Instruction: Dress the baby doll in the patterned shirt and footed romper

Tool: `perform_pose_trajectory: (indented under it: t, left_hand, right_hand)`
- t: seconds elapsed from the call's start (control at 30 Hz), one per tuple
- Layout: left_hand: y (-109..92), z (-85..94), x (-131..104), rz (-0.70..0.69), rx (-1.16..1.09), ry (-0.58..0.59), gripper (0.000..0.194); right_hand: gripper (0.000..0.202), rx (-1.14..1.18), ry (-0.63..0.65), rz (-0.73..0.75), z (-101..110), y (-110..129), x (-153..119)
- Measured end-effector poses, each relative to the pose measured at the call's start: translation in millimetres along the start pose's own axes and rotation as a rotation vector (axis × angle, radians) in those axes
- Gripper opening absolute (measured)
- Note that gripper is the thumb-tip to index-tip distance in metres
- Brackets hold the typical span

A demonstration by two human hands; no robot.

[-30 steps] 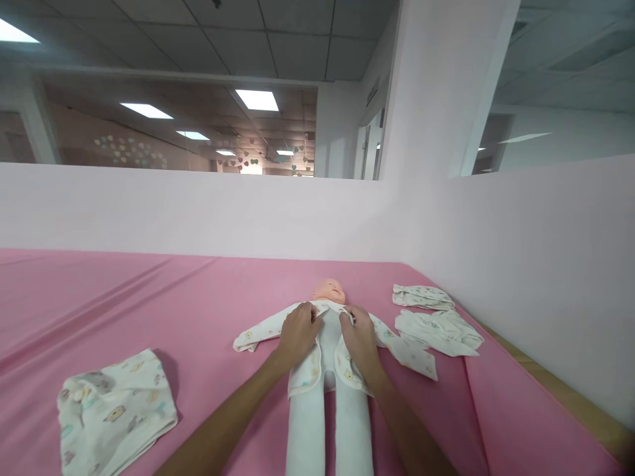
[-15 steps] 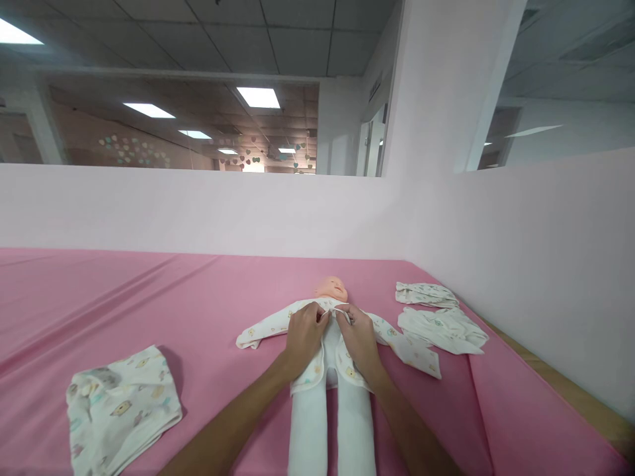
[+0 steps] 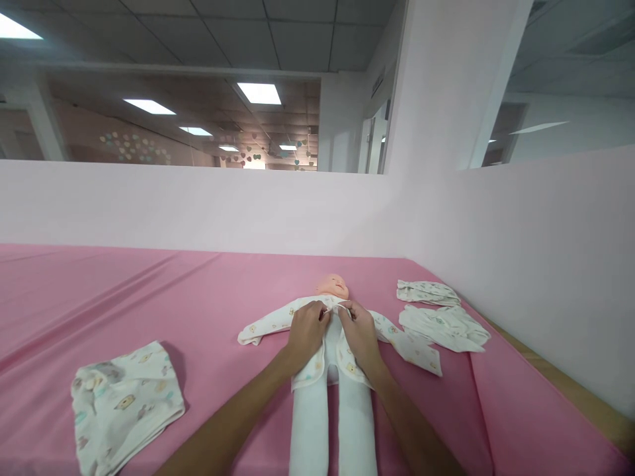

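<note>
While the doll (image 3: 332, 344) is lying on its back on the pink sheet (image 3: 198, 311), its printed jacket (image 3: 311, 371) is being worn open at the front, the sleeves being spread to both sides. Near the neckline, one front edge is being pinched between the thumb and fingers of the left hand (image 3: 308, 334), and the opposite edge is being pinched likewise by the right hand (image 3: 360, 334); the two hands are being held just beside each other over the upper chest. Whether a tie or only the edge is being gripped cannot be told, the detail being too small. Judging by its folds, thin, soft, light cloth is being handled, so little force is probably being called for, and creases are likely being made wherever it is pinched. The surest hold is presumably being offered by the bound front edges rather than by the loose panels, while backing is being given by the firmer-looking torso beneath. The bare head (image 3: 333, 285) is being left uncovered above the neckline. On the left, a folded printed cloth (image 3: 129, 403) is being kept well apart from the doll; on the right, a crumpled garment (image 3: 444, 327) is being kept just beside the sleeve, with a folded garment (image 3: 429, 293) lying behind it.
</note>
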State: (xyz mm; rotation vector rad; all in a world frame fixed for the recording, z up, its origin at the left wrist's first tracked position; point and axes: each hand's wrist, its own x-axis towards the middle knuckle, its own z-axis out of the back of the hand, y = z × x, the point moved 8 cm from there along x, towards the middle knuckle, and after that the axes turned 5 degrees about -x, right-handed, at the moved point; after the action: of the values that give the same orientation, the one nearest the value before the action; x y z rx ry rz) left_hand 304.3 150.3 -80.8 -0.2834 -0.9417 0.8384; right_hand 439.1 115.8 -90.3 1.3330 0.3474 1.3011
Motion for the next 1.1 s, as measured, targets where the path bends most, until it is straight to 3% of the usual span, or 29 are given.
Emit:
perform_pose_trajectory:
  t: [0.47,0.67,0.9,1.0,1.1]
  left_hand:
    - [-10.0,2.2,-2.7,-0.084,-0.010,-0.015,0.026]
    - [-4.7,0.7,-3.0,-0.034,0.022,0.021,0.023]
    - [0.3,-1.5,-0.1,0.016,-0.090,0.029,0.028]
    - [5.6,-0.6,2.4,0.079,-0.221,0.081,0.026]
    - [12.6,-4.4,3.6,0.180,-0.439,0.245,0.024]
  right_hand:
    - [0.016,-0.080,-0.003,0.054,-2.6,14.4,-6.2]
    - [0.010,-0.146,0.011,0.160,-8.0,24.5,-11.3]
    - [0.023,-0.082,0.064,0.193,-9.7,25.6,-10.0]
    - [0.024,-0.101,0.090,0.210,-11.4,24.1,-10.7]
    - [0.027,-0.116,0.114,0.229,-12.9,25.0,-13.2]
